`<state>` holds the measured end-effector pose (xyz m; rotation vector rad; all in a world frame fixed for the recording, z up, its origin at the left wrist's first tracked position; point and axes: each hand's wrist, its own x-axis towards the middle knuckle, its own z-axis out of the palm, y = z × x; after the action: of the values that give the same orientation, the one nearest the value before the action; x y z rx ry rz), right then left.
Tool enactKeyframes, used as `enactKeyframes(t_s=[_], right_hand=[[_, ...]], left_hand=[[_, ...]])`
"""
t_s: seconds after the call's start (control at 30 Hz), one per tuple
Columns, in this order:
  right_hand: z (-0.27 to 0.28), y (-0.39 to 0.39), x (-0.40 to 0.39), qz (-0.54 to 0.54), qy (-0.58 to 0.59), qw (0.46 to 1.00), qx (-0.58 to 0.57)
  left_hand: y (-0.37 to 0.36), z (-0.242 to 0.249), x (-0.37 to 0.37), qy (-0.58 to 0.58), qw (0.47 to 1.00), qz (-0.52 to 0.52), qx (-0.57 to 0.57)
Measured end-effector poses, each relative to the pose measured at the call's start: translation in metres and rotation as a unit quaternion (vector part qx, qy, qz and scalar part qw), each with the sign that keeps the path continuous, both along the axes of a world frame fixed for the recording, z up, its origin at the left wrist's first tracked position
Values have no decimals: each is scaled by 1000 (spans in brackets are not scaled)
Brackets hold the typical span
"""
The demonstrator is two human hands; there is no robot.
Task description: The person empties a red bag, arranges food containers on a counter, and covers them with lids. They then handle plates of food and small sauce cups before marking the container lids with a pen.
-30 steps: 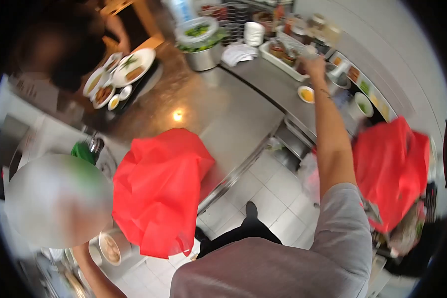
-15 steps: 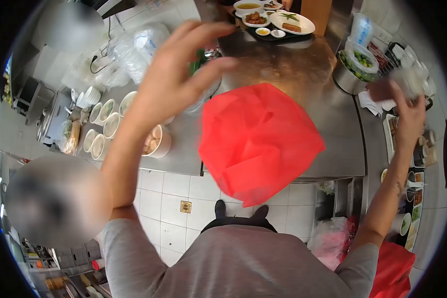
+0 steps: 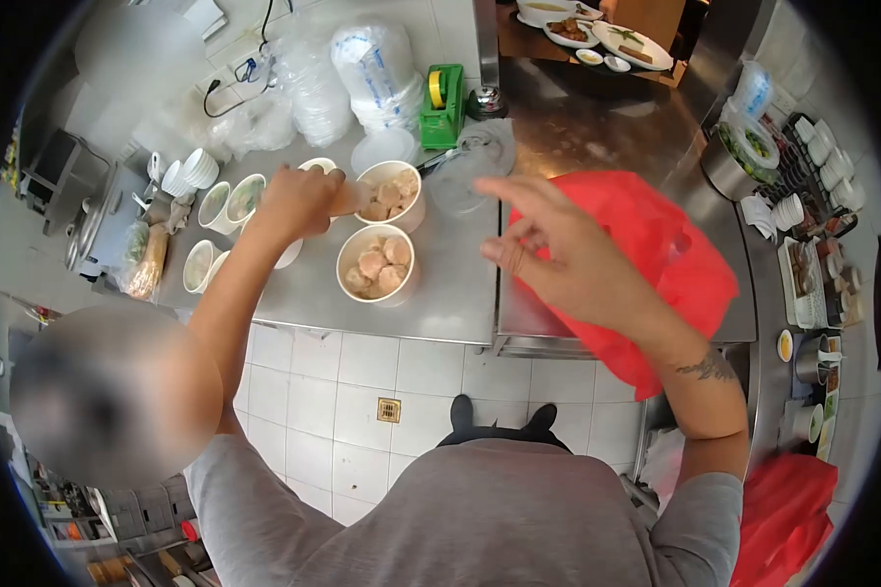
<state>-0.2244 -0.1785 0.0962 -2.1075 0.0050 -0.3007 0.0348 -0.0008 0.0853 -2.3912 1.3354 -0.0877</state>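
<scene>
My left hand [image 3: 303,203] reaches over the steel counter [image 3: 445,303] with its fingers bent together at the left rim of a white paper bowl [image 3: 413,213]; the fingertips are blurred. Pale round lumps of food fill that bowl. Just in front stands a second paper bowl [image 3: 347,279] with similar lumps. My right hand [image 3: 568,259] is open, index finger stretched out and thumb apart, holding nothing. Below and beside it a red fabric-like bag [image 3: 671,264] lies crumpled on the counter, hanging over the front edge.
Several more paper bowls [image 3: 217,203] stand left, partly behind my left arm. At the back are plastic-wrapped stacks [image 3: 367,68] and a green tape dispenser [image 3: 442,112]. Plated dishes [image 3: 636,44] sit beyond the counter. A pot of greens [image 3: 729,171] stands right.
My right hand has come in from the far right to the red bag. My left hand has lowered from above the counter to the paper bowls. The view has shifted left.
</scene>
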Motion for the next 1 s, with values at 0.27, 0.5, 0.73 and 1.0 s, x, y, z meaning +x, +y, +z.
enactKeyframes(t_s=[0.27, 0.5, 0.73, 1.0], right_hand=[[-24, 59, 33, -29, 14, 993, -111], [-8, 34, -12, -122, 16, 985, -123], [2, 0, -65, -189, -53, 979, -56], [-20, -76, -90, -128, -95, 982, 101]], left_hand=[[1, -48, 58, -2, 999, -44, -9], [66, -30, 55, 309, 947, -19, -90], [68, -35, 8, 83, 996, -32, 6], [27, -44, -49, 553, 734, 100, -381]])
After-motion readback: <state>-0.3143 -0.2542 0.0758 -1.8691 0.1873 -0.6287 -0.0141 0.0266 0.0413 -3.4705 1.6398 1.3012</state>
